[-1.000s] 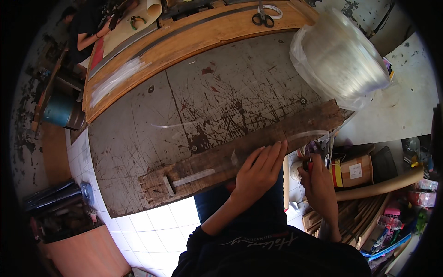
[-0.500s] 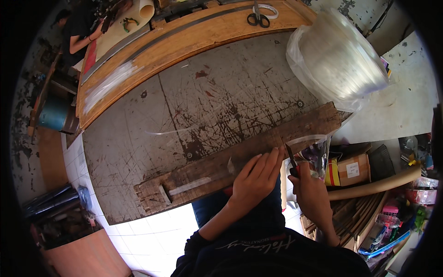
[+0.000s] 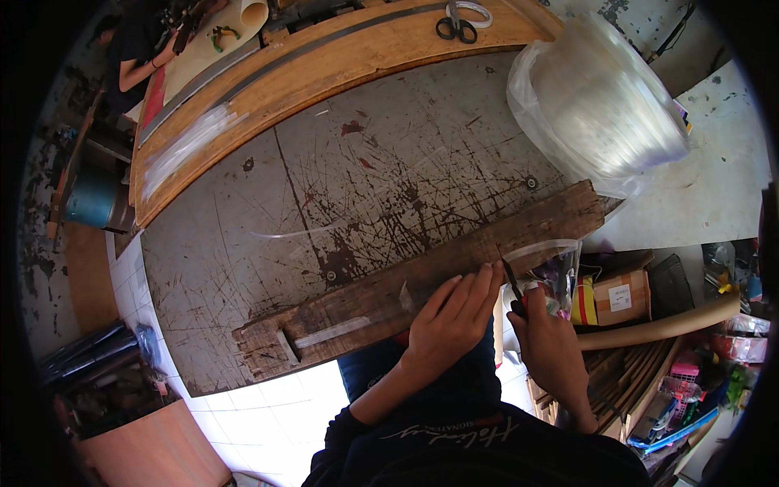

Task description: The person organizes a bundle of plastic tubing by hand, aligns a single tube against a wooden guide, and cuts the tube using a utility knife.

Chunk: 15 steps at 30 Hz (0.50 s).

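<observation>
A worn wooden plank [image 3: 381, 284] lies along the near edge of the scratched metal table. My left hand [image 3: 454, 316] rests flat on it, fingers stretched out side by side, their tips by a clear plastic strip [image 3: 545, 246] that curves off to the right. In my closed right hand [image 3: 552, 349] is a knife [image 3: 512, 278] with a dark blade, its tip at the plank's near edge just right of my left fingertips. A short upright piece [image 3: 287, 347] and a pale flat strip [image 3: 333, 333] are on the plank's left end. What lies under my left fingers is hidden.
A large roll of clear plastic [image 3: 608, 105] stands at the far right. Black scissors [image 3: 456, 29], a white tape ring [image 3: 479, 15] and several clear strips [image 3: 191, 150] lie on the far wooden board. Another person [image 3: 134, 65] works at far left. Boxes [image 3: 623, 299] crowd the right.
The view has shifted slightly. The knife tip has come a little nearer to me along the plank's edge. My left hand stays in place on the plank.
</observation>
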Each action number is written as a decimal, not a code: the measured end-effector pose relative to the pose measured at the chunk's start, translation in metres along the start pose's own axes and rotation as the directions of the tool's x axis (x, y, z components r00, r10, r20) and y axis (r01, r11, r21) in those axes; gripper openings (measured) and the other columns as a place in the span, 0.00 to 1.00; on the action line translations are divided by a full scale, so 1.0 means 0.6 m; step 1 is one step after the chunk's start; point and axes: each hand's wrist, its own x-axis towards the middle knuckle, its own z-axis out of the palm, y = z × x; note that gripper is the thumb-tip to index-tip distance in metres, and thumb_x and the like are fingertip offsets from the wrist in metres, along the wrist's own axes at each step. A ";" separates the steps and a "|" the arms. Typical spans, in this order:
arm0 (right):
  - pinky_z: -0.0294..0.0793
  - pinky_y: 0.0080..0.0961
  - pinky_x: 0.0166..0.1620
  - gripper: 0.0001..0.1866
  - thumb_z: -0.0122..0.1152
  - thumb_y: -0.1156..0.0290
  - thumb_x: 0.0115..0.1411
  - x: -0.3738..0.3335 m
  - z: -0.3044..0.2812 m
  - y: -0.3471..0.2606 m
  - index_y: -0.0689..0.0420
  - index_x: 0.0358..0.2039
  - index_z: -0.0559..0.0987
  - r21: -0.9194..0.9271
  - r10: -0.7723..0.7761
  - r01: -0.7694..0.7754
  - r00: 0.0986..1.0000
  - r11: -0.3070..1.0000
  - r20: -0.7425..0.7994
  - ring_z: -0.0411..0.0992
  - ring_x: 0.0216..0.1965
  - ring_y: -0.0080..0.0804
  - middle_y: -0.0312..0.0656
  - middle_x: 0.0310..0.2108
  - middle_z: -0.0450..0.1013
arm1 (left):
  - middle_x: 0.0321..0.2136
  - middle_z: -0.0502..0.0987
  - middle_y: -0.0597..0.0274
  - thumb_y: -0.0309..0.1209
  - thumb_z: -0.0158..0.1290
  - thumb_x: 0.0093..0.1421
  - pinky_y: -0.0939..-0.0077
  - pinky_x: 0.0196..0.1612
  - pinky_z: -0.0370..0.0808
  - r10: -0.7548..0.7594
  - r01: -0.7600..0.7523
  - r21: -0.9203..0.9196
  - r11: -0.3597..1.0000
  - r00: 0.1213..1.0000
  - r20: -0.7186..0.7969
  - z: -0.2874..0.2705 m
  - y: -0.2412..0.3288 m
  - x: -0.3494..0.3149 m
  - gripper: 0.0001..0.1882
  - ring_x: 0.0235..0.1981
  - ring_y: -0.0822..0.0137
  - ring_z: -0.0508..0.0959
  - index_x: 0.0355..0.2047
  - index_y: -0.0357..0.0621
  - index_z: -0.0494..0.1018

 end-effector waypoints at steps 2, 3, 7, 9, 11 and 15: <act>0.65 0.42 0.19 0.11 0.48 0.67 0.58 0.001 0.001 -0.002 0.60 0.32 0.59 -0.001 -0.001 0.001 1.000 1.000 0.010 0.70 0.18 0.51 0.51 0.13 0.68 | 0.38 0.72 0.72 0.28 0.47 0.49 0.81 0.43 0.68 -0.003 0.004 0.000 1.000 1.000 -0.008 0.001 -0.001 -0.001 0.17 0.33 0.78 0.72 0.41 0.49 0.73; 0.65 0.42 0.19 0.11 0.47 0.67 0.58 0.001 0.003 -0.006 0.60 0.32 0.59 -0.006 0.025 -0.025 1.000 1.000 0.012 0.70 0.18 0.51 0.51 0.13 0.68 | 0.38 0.72 0.72 0.28 0.47 0.49 0.81 0.43 0.68 -0.003 0.003 -0.001 1.000 1.000 -0.008 0.001 0.000 -0.001 0.17 0.33 0.78 0.72 0.41 0.49 0.73; 0.64 0.42 0.19 0.11 0.47 0.67 0.58 0.000 0.007 -0.015 0.61 0.32 0.59 -0.008 0.052 -0.052 0.999 0.999 -0.012 0.69 0.18 0.52 0.52 0.13 0.68 | 0.37 0.72 0.72 0.29 0.47 0.49 0.80 0.44 0.66 -0.041 0.041 -0.034 0.999 0.999 0.002 -0.001 0.003 0.002 0.17 0.33 0.78 0.72 0.41 0.49 0.74; 0.64 0.42 0.19 0.11 0.48 0.67 0.58 0.000 0.003 -0.017 0.61 0.32 0.59 -0.010 0.056 -0.056 0.998 0.998 0.001 0.69 0.18 0.52 0.52 0.13 0.68 | 0.36 0.72 0.72 0.29 0.47 0.49 0.79 0.44 0.66 -0.054 0.054 -0.047 0.997 0.999 0.003 -0.002 0.003 0.003 0.17 0.33 0.78 0.72 0.41 0.49 0.74; 0.64 0.42 0.19 0.11 0.48 0.67 0.58 0.001 0.002 -0.017 0.61 0.32 0.59 -0.012 0.061 -0.061 0.998 0.998 0.013 0.69 0.18 0.52 0.53 0.13 0.68 | 0.36 0.72 0.72 0.29 0.47 0.49 0.79 0.44 0.66 -0.058 0.058 -0.048 0.997 0.998 -0.003 -0.002 0.004 0.004 0.17 0.32 0.78 0.72 0.41 0.48 0.74; 0.64 0.42 0.19 0.12 0.48 0.67 0.58 0.000 -0.001 -0.016 0.61 0.32 0.59 -0.012 0.050 -0.050 0.999 0.999 0.015 0.69 0.18 0.52 0.53 0.14 0.68 | 0.36 0.72 0.72 0.29 0.47 0.49 0.80 0.44 0.65 -0.048 0.049 -0.046 0.998 0.999 0.002 -0.002 0.003 0.002 0.16 0.33 0.78 0.72 0.40 0.48 0.74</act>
